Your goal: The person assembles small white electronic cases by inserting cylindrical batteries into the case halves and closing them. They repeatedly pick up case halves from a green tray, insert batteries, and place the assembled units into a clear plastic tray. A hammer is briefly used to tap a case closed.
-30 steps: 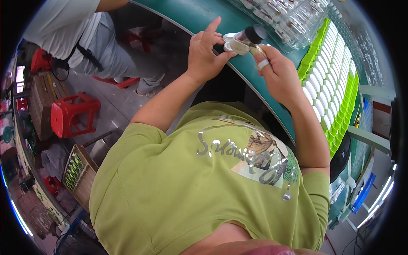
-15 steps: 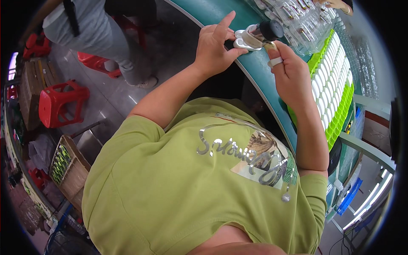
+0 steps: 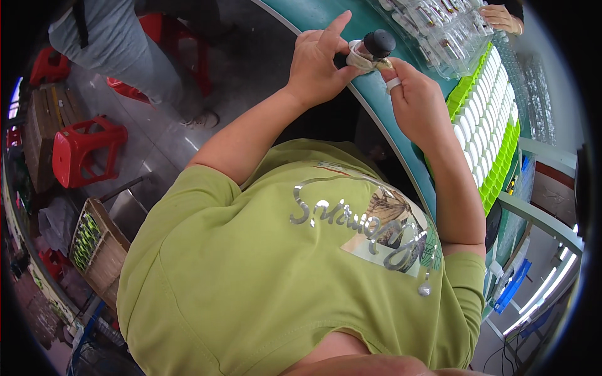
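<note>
My left hand (image 3: 320, 62) grips a small clear bottle (image 3: 362, 55) lying sideways, index finger pointing up. My right hand (image 3: 417, 94) pinches the black rubber dropper cap (image 3: 379, 42) at the bottle's mouth; a white band sits on one finger. Both hands hover over the curved teal table edge (image 3: 376, 119). To the right lies a green tray (image 3: 495, 163) packed with rows of white bottles (image 3: 486, 119).
Clear plastic packs of small bottles (image 3: 439, 19) lie at the far side, with another person's hand (image 3: 501, 15) beside them. A person in grey (image 3: 119, 44) stands to the left among red stools (image 3: 84, 150). A crate (image 3: 94, 244) sits on the floor.
The view has shifted, so the hands appear higher and farther right. Both hands have kept hold of the bottle and cap, and the person in grey has moved left.
</note>
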`<action>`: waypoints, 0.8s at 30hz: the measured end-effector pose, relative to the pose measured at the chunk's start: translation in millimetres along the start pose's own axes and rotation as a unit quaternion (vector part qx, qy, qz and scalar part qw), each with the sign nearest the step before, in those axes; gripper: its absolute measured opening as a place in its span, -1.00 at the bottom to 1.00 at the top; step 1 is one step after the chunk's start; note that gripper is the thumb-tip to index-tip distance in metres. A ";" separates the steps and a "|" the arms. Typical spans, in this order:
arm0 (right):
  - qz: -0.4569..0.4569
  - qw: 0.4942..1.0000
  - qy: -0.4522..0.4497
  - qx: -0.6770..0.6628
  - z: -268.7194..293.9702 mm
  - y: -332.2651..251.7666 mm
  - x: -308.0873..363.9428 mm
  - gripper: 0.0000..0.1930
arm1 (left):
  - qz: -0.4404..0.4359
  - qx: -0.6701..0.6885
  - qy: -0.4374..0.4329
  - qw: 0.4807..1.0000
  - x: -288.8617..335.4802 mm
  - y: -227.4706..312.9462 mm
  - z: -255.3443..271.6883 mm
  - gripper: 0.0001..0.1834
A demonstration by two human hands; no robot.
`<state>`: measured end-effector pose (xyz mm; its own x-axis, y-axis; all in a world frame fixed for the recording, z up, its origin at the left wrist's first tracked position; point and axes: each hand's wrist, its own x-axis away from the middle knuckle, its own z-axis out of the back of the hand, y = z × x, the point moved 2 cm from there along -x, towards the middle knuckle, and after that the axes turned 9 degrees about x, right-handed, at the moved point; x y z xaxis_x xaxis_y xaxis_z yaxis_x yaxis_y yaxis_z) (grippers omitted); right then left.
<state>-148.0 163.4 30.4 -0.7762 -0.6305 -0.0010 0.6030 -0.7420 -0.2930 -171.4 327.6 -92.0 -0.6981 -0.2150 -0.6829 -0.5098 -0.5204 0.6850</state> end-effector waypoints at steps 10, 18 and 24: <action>0.001 1.000 0.003 0.006 -0.5 1.4 4.6 -0.81 | -0.028 -0.007 0.006 1.000 -1.4 -2.5 -3.9 0.00; 0.003 1.000 0.026 0.010 7.5 -6.0 10.0 -0.82 | -0.020 0.017 0.020 0.999 0.2 -0.2 -3.5 0.03; -0.026 0.999 -0.016 0.022 1.1 -0.6 2.1 -0.77 | -0.016 -0.002 -0.003 1.000 -4.2 -3.6 -4.9 0.06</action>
<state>-149.7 162.3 31.6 -0.8010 -0.5971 0.0437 0.5699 -0.7828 -0.2501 -164.2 326.3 -92.8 -0.6847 -0.1939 -0.7026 -0.5297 -0.5298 0.6624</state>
